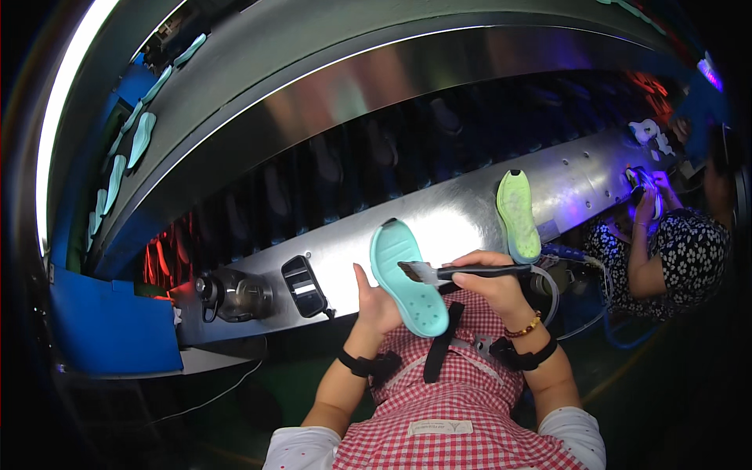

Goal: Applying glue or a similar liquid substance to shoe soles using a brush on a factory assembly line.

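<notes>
A turquoise shoe sole (399, 270) is held up in front of my apron, its hollow inner side facing up. My left hand (379, 309) supports it from the left edge and underneath, thumb raised beside it and the other fingers hidden behind. My right hand (493, 283) grips the black handle of a brush (478, 272). The brush's dark bristles lie over the middle of the sole and seem to touch it. From the handle's rear end runs a pale tube (552, 301). A yellow-green sole (515, 215) rests on the metal bench beyond my right hand.
The metal bench (345, 249) carries a black tray (304, 287) and a dark see-through jug (235, 295) on the left. More turquoise soles (142, 141) line the upper conveyor. Dim soles hang or stand beneath it. Another person (666, 251) works at the far right.
</notes>
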Demonstrator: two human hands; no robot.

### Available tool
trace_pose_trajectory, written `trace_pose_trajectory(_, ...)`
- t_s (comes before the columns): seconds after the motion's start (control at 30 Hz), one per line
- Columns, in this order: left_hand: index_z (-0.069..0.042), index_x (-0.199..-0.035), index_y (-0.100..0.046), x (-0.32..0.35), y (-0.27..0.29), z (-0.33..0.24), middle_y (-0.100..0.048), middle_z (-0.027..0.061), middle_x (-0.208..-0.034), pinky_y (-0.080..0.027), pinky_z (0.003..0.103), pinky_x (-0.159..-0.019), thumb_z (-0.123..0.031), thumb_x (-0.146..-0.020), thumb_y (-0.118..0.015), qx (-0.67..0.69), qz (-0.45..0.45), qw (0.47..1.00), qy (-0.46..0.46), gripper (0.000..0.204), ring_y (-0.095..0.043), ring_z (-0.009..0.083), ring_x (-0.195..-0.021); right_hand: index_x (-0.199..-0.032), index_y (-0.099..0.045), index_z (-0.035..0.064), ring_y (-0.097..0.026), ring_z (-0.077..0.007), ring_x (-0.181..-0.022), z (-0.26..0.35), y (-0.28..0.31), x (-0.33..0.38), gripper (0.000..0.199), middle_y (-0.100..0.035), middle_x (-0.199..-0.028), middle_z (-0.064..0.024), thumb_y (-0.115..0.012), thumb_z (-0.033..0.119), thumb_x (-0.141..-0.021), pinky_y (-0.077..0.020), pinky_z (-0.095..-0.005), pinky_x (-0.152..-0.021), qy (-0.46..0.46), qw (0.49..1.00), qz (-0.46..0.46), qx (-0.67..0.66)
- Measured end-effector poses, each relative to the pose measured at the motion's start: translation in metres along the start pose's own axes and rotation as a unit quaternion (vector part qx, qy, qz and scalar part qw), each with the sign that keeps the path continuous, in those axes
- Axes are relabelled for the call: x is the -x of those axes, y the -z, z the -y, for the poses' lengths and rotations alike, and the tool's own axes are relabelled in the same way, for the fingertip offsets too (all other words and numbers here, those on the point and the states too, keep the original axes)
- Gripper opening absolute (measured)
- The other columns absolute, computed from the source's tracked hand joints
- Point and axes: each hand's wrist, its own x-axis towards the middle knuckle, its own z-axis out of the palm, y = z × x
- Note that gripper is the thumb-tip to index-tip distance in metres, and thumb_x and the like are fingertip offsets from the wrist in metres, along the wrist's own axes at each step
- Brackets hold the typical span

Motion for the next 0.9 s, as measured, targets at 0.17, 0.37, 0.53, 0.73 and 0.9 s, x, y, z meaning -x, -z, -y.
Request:
trace_pose_trajectory(0.17,-0.009,-0.124,-0.039,0.001,0.009,0.016,-0.049,0.0188,-0.114,-0.039,0.052,-0.089,-0.074,-0.075,-0.015,0.031,0.048,0.998,-0.002,0.085,-0.051,0.0358,-0.1,-0.094,-0.06,-0.0049,-0.06,-0.0127,-0.076,-0.021,-0.007,-0.022,0.019,-0.064,-0.086,-0.0106,-0.06,-0.002,-0.076,-0.0495,-0.0231,-0.07,-0.013,1.0,-0.013,-0.015)
trace_pose_trajectory(0.37,-0.009,-0.122,-0.041,-0.004,0.012,0.026,-0.052,0.015,-0.109,-0.042,0.046,-0.087,-0.067,-0.081,-0.012,0.002,0.025,0.997,-0.072,0.077,-0.053,0.03,-0.097,-0.092,-0.062,-0.003,-0.06,-0.0125,-0.079,-0.02,-0.021,-0.038,0.018,-0.064,-0.088,-0.0099,-0.063,0.002,-0.074,-0.0478,-0.0228,-0.073,0.019,0.998,0.002,0.063)
trace_pose_trajectory(0.53,-0.011,-0.117,-0.043,-0.009,0.004,0.036,-0.049,0.0099,-0.112,-0.041,0.039,-0.088,-0.061,-0.085,-0.016,-0.067,-0.169,0.965,-0.187,0.065,-0.05,0.0251,-0.1,-0.087,-0.067,0.0055,-0.053,-0.016,-0.066,-0.02,-0.043,-0.021,0.022,-0.058,-0.067,-0.0089,-0.068,0.007,-0.065,-0.0422,-0.0263,-0.059,0.211,0.925,0.042,0.315)
trace_pose_trajectory(0.73,-0.006,-0.112,-0.048,0.004,0.006,-0.007,-0.058,0.0138,-0.093,-0.046,0.039,-0.078,-0.063,-0.083,-0.016,-0.094,-0.085,0.978,-0.164,0.072,-0.056,0.026,-0.087,-0.088,-0.066,0.0059,-0.057,-0.0222,-0.072,0.014,-0.013,0.003,0.022,-0.061,-0.076,-0.0102,-0.066,0.011,-0.067,-0.0441,-0.0304,-0.065,0.08,0.868,0.268,0.41)
trace_pose_trajectory(0.9,-0.006,-0.125,-0.039,0.017,-0.012,0.002,-0.054,0.0158,-0.108,-0.046,0.041,-0.081,-0.063,-0.083,-0.016,-0.045,0.105,0.99,-0.086,0.075,-0.055,0.0289,-0.094,-0.09,-0.065,0.0013,-0.059,-0.0121,-0.072,0.043,-0.022,0.005,0.019,-0.062,-0.08,-0.0077,-0.066,0.001,-0.071,-0.0476,-0.0232,-0.065,0.061,0.964,0.18,0.188)
